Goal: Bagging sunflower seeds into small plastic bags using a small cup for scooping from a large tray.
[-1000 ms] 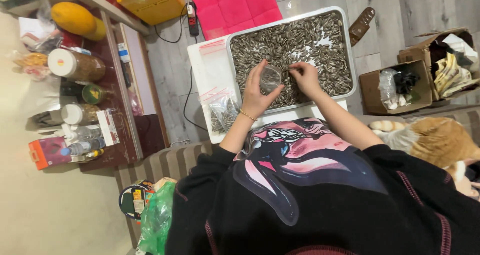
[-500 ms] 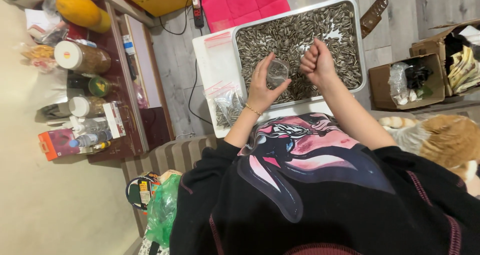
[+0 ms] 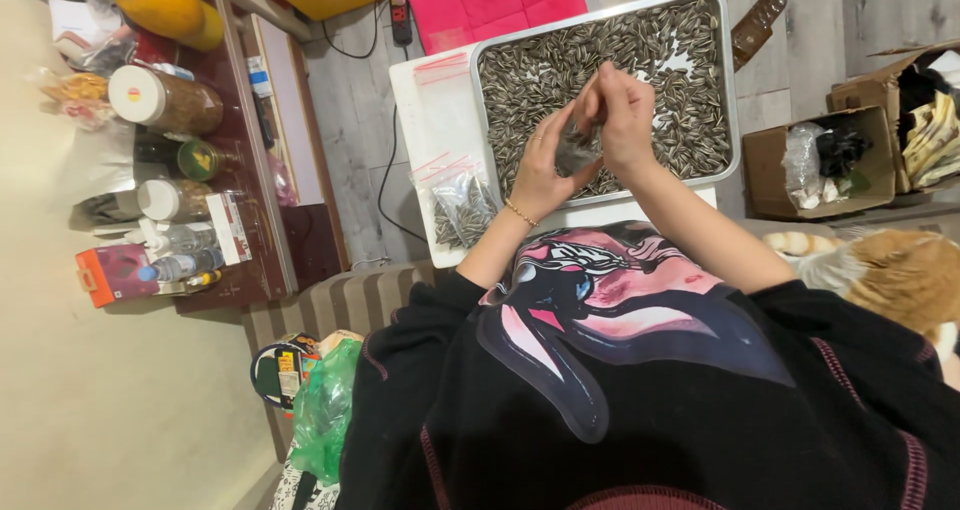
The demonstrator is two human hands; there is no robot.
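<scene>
A metal tray full of striped sunflower seeds rests on a white table. Over the tray's near edge my left hand, a thin bracelet on its wrist, cups a small clear container with seeds inside. My right hand closes over the container's top from the right, fingers curled. Both hands touch it and hide most of it. Small clear zip bags holding seeds lie on the table just left of my left wrist.
A dark wooden shelf on the left carries jars, bottles and boxes. A pink mat lies beyond the table. Open cardboard boxes stand to the right, with an orange cat near my right elbow. A green plastic bag sits at lower left.
My right hand went from picking in the seeds to a raised fist, then came onto the container in my left hand. Both hands now sit nearer the tray's near edge.
</scene>
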